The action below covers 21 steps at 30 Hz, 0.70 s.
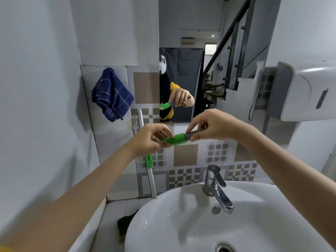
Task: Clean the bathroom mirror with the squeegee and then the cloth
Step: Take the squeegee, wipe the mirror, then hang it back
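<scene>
Mirror [189,51] on the tiled wall rises above a white sink [181,224], with a blue checked cloth [111,94] hanging to its left. Both hands hold a squeegee [177,139] level before the glass: left hand [151,139] fingers close around its green part, right hand [212,127] fingertips pinch the grey handle end.

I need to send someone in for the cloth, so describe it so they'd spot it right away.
Start at the wall mirror above the round white washbasin. Look left across the patterned tile strip to the plain grey panel. The dark blue checked cloth hangs there, bunched, the only fabric on that wall.
</scene>
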Each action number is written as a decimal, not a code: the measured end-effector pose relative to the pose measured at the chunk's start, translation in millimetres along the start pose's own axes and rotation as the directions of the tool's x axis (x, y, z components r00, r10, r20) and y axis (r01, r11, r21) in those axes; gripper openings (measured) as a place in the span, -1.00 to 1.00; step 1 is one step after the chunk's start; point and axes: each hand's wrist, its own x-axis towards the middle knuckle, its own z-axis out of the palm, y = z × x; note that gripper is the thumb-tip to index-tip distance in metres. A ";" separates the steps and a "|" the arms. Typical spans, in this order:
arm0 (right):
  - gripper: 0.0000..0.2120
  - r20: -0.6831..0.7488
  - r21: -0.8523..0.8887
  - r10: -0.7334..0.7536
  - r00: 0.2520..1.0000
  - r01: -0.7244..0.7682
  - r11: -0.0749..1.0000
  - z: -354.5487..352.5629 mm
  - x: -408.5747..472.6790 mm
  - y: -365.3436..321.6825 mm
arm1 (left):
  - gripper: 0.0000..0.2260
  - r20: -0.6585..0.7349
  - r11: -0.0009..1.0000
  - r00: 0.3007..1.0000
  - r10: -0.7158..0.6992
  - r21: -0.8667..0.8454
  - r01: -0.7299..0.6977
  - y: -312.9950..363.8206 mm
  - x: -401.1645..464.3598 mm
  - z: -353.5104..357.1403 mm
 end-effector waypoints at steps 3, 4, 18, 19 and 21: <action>-0.72 -0.241 -0.230 -0.114 0.964 0.057 0.971 12.7 18.0 1.1 | -0.79 -0.131 1.000 0.991 0.014 -0.018 -0.017 -10.5 -11.8 -3.2; -0.68 -0.335 -0.249 -0.120 0.935 0.035 0.968 21.3 23.3 2.4 | -0.78 -0.180 1.000 0.983 0.025 -0.007 -0.027 -15.4 -15.2 -3.7; -0.63 -0.485 0.763 0.304 0.820 0.226 0.606 135.9 103.7 -35.8 | -0.76 -0.532 0.994 0.841 -0.103 -0.034 0.100 -101.9 -59.2 22.4; -0.63 -0.479 0.764 0.283 0.831 0.236 0.600 141.5 108.2 -39.8 | -0.76 -0.552 0.991 0.824 -0.129 -0.055 0.118 -107.6 -62.2 24.1; -0.64 -0.479 0.758 0.245 0.843 0.256 0.600 151.9 118.2 -46.7 | -0.74 -0.578 0.986 0.798 -0.168 -0.080 0.149 -116.3 -66.3 26.3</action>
